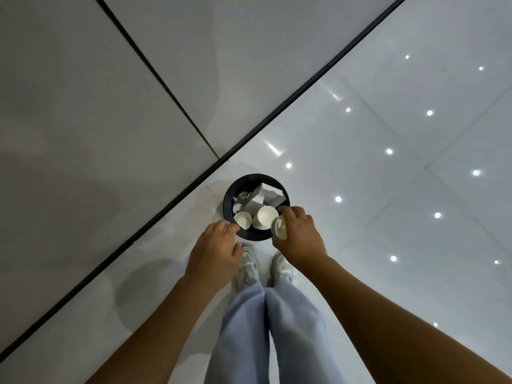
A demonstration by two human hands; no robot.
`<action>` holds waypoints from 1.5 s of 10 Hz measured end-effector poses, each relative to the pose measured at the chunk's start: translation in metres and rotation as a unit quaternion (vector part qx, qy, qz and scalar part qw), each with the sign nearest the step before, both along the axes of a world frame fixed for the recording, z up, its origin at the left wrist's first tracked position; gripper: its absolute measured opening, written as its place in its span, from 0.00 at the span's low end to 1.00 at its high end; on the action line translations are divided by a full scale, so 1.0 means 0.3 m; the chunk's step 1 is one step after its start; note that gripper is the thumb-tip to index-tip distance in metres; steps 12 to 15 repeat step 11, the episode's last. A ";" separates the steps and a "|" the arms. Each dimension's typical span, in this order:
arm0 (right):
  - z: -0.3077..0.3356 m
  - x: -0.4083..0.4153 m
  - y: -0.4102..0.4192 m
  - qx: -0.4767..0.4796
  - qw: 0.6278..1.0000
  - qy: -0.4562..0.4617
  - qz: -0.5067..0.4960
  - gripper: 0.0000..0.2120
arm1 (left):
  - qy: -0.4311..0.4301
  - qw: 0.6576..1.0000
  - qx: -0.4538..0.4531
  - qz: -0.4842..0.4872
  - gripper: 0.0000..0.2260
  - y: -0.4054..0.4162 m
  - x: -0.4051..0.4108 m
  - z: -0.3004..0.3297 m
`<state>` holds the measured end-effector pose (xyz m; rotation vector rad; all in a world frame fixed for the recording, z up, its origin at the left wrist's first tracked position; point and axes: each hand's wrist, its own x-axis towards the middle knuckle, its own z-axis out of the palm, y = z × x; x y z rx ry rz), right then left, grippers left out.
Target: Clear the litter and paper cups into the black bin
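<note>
1. Floor point(388, 189): glossy white tile, spot reflections.
2. Bin point(228, 202): black, round, frame centre, just ahead of shoes point(249, 268).
3. Left hand point(214, 249): at bin's 7 o'clock, fingers loosely curled, holding nothing visible.
4. Right hand point(297, 235): at 4 o'clock, gripping a cup point(280, 228) over the rim.
5. Two cups point(264, 217) and crumpled paper point(260, 195) inside bin.

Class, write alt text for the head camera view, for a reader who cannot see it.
Seen from above, a person's right hand holds a white paper cup over the rim of a round black bin already holding paper cups and crumpled paper. The left hand hovers at the bin's near edge, above the glossy white floor and the person's pale shoes.
</note>
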<state>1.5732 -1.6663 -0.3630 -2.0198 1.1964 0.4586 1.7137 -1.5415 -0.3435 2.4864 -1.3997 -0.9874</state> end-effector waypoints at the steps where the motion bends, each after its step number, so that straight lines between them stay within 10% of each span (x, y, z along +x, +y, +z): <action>1: -0.200 0.024 -0.002 0.006 1.000 -0.016 -0.014 0.31 | 0.003 1.000 -0.002 0.022 0.16 -0.010 -0.002 -0.184; 7: -0.807 0.090 0.017 0.030 0.996 0.024 0.086 0.32 | 0.046 0.990 0.028 0.134 0.16 0.057 0.045 -0.702; 15: -0.528 0.097 0.044 0.015 0.997 0.006 0.073 0.33 | 0.022 0.990 0.009 0.140 0.15 0.087 0.093 -0.418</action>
